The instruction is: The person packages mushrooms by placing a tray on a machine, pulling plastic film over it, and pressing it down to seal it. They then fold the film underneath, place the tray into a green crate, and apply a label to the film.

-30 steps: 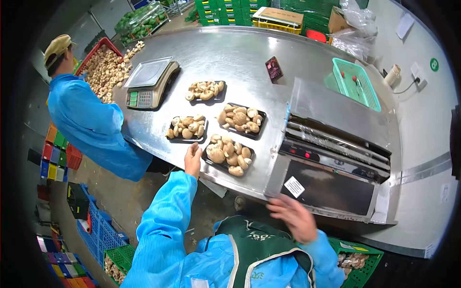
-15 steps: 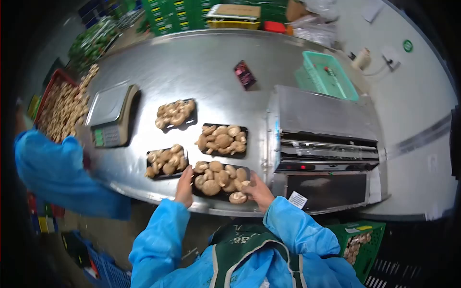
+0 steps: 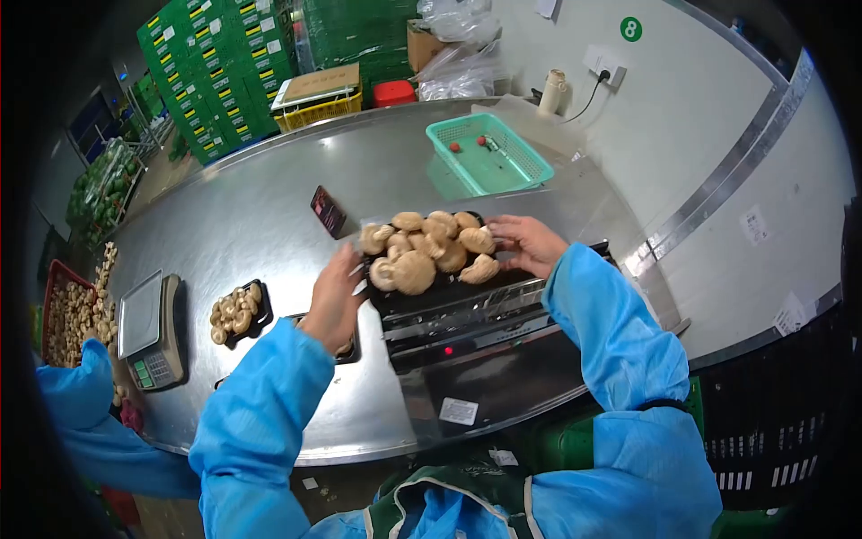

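Note:
A black tray of brown mushrooms (image 3: 413, 269) is over the tabletop metal machine (image 3: 476, 337), between my two hands. My left hand (image 3: 332, 296) grips the tray's left end, its fingers slightly blurred. At the opposite end, my right hand (image 3: 530, 244) curls its fingers against the tray and the outermost mushrooms. Whether the tray's base touches the machine is hidden. Another mushroom tray (image 3: 238, 312) lies on the steel table to the left. Part of a further black tray (image 3: 347, 349) shows behind my left wrist.
A weighing scale (image 3: 151, 328) stands left, near a red crate of mushrooms (image 3: 67, 314) and a co-worker's blue sleeve (image 3: 81, 386). Farther back are a dark printed packet (image 3: 328, 211) and a green plastic basket (image 3: 489, 157). A wall (image 3: 700, 117) bounds the right side.
Both hands have carried the mushroom tray from the table's front edge up and right, over the machine. The head view has turned to the right.

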A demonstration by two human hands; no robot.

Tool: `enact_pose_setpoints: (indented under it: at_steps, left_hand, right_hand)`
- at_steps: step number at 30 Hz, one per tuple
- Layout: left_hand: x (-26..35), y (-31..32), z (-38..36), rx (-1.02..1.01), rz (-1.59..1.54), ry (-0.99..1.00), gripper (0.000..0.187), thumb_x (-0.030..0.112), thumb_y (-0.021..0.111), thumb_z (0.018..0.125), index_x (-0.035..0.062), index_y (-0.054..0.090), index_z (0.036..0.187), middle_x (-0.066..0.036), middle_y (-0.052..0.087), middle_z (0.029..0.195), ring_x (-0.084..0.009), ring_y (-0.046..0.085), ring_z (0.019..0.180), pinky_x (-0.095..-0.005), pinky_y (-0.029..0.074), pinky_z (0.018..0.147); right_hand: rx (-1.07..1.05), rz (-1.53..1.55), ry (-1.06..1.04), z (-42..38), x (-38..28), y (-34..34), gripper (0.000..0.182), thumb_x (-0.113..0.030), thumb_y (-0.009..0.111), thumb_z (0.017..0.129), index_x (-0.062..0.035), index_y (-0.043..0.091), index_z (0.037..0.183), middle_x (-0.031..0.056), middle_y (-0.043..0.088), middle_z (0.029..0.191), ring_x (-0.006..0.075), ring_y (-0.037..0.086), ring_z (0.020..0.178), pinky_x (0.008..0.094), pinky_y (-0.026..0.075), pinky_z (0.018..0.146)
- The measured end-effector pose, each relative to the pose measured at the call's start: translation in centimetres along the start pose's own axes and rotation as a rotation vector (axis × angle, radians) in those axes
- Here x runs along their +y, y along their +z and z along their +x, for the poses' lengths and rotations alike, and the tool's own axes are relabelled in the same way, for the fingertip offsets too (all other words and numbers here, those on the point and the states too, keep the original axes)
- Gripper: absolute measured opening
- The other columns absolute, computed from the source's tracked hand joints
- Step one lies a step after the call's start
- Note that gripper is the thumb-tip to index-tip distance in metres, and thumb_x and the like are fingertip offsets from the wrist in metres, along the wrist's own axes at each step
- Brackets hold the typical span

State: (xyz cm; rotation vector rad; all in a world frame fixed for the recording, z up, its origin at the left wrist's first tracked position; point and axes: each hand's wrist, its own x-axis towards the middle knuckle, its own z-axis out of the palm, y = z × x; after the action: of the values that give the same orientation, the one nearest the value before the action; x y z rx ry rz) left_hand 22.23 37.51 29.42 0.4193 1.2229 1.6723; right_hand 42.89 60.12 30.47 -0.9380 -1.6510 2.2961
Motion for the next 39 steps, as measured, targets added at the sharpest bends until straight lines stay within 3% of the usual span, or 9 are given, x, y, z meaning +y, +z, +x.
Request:
enact_pose_setpoints:
  at_steps: [10, 16, 18, 22, 24, 28, 30, 35, 39]
  left_hand:
    - [-6.6, 6.4, 7.1, 0.166, 0.033, -0.146, 0.057, 0.042, 0.041, 0.093, 0.0024, 0.033, 0.134, -0.013, 0.042, 0.133, -0.0255, 0.035, 0.125, -0.0383, 0.027, 0.103]
    - [-2.5, 1.3, -1.7, -0.130, 1.565, 0.564, 0.031, 0.008, 0.061, 0.079, 0.0049, 0.060, 0.110, -0.010, 0.061, 0.095, -0.0255, 0.057, 0.094, -0.0365, 0.045, 0.082]
    - [-2.5, 0.5, -2.1, -0.322, 1.857, 0.668, 0.037, 0.008, 0.062, 0.075, 0.0134, 0.060, 0.112, -0.007, 0.059, 0.097, -0.0233, 0.056, 0.092, -0.0375, 0.043, 0.082]
    - [-3.1, 1.8, 0.1, -0.693, 2.040, 0.679, 0.043, 0.010, 0.054, 0.081, 0.0202, 0.052, 0.122, -0.004, 0.053, 0.098, -0.0192, 0.052, 0.094, -0.0342, 0.040, 0.081]
    - [-3.6, 2.1, 1.2, -0.735, 1.998, 0.689, 0.037, 0.010, 0.056, 0.079, 0.0184, 0.056, 0.115, -0.004, 0.052, 0.098, -0.0196, 0.051, 0.093, -0.0351, 0.041, 0.078]
    - [-6.0, 2.2, 1.9, -0.535, 1.573, 0.677, 0.016, 0.008, 0.061, 0.077, 0.0095, 0.060, 0.093, -0.009, 0.056, 0.099, -0.0239, 0.057, 0.092, -0.0362, 0.047, 0.077]
    - [-7.2, 3.6, 0.4, -0.272, 1.000, 0.568, 0.010, 0.002, 0.057, 0.081, 0.0035, 0.056, 0.090, -0.013, 0.058, 0.110, -0.0222, 0.060, 0.097, -0.0306, 0.050, 0.076]
    - [-4.3, 7.2, -6.2, -0.091, 0.271, 0.294, 0.005, 0.004, 0.040, 0.094, 0.0017, 0.044, 0.095, -0.023, 0.055, 0.115, -0.0264, 0.059, 0.102, -0.0359, 0.053, 0.082]
    - [5.0, 10.3, -5.9, -0.210, 0.520, 0.949, 0.006, -0.002, 0.041, 0.091, 0.0030, 0.043, 0.095, -0.024, 0.061, 0.104, -0.0296, 0.063, 0.095, -0.0396, 0.053, 0.082]
  right_hand:
    - [0.197, -0.218, 0.016, 2.4, 1.7, -12.4, 0.047, -0.025, 0.056, 0.087, -0.0046, 0.044, 0.127, 0.0055, 0.055, 0.111, 0.0166, 0.053, 0.098, 0.0337, 0.044, 0.076]
    - [-0.102, -1.215, -0.663, -5.8, 1.4, -17.1, 0.041, -0.007, 0.056, 0.081, -0.0137, 0.053, 0.121, 0.0083, 0.057, 0.103, 0.0245, 0.055, 0.093, 0.0317, 0.044, 0.073]
    - [-0.350, -1.820, -0.753, -7.2, 0.9, -16.3, 0.047, -0.005, 0.060, 0.073, -0.0161, 0.054, 0.118, 0.0082, 0.055, 0.102, 0.0251, 0.053, 0.093, 0.0333, 0.042, 0.076]
    - [-0.508, -1.873, -0.868, -4.2, 2.0, -15.8, 0.040, -0.007, 0.061, 0.071, -0.0171, 0.057, 0.110, 0.0071, 0.053, 0.102, 0.0219, 0.052, 0.093, 0.0326, 0.041, 0.075]
    - [-0.510, -1.791, -0.894, -2.7, 3.5, -15.2, 0.034, -0.004, 0.060, 0.073, -0.0142, 0.059, 0.105, 0.0089, 0.054, 0.100, 0.0240, 0.053, 0.090, 0.0337, 0.043, 0.074]
    - [-0.153, -0.243, -0.156, -3.9, 5.3, -13.4, 0.008, -0.003, 0.048, 0.089, -0.0033, 0.055, 0.094, 0.0134, 0.058, 0.103, 0.0184, 0.060, 0.078, 0.0265, 0.051, 0.067]
    - [-0.052, 0.373, -0.201, -5.1, 6.2, -12.6, 0.007, -0.008, 0.050, 0.090, -0.0033, 0.052, 0.095, 0.0211, 0.059, 0.104, 0.0255, 0.063, 0.084, 0.0326, 0.054, 0.071]
    - [0.047, 0.514, -0.351, -11.3, 3.2, -12.3, 0.008, -0.013, 0.050, 0.091, -0.0069, 0.049, 0.095, 0.0235, 0.060, 0.101, 0.0326, 0.062, 0.094, 0.0381, 0.054, 0.078]
    - [-0.081, 0.282, -0.840, -13.2, -5.1, -11.9, 0.007, -0.011, 0.049, 0.091, -0.0077, 0.051, 0.097, 0.0234, 0.060, 0.102, 0.0325, 0.060, 0.099, 0.0424, 0.049, 0.087]
